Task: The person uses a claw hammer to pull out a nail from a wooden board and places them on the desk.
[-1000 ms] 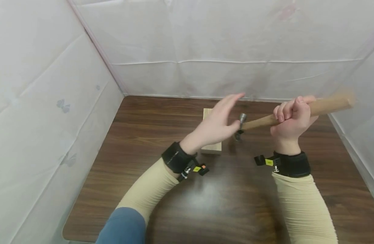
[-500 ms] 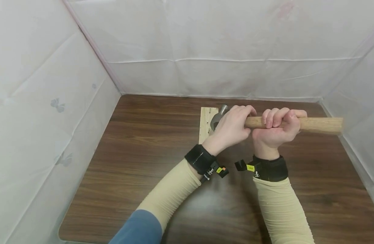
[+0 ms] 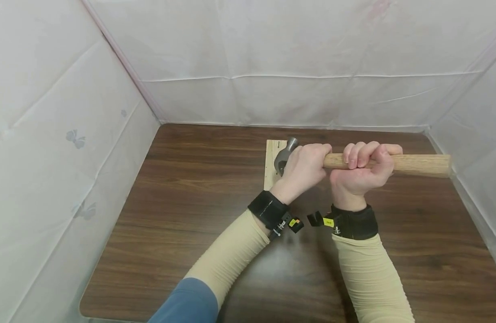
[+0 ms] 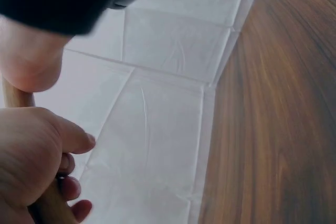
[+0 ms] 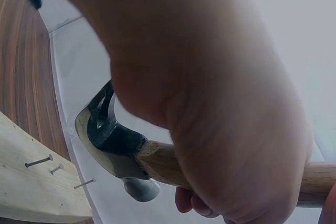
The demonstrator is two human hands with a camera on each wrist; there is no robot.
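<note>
The wooden block [image 3: 272, 165] is lying flat on the dark table [image 3: 191, 215], nails [image 5: 39, 161] standing up from its face, and everything else is sitting to its right. The hammer [image 3: 286, 152] head is now resting low over the block's far end, where a second ago it was swinging clear above it. The left hand [image 3: 306, 168], then spread open, is now curling round the handle just behind the head; the right hand [image 3: 362, 168] is still gripping further right.
</note>
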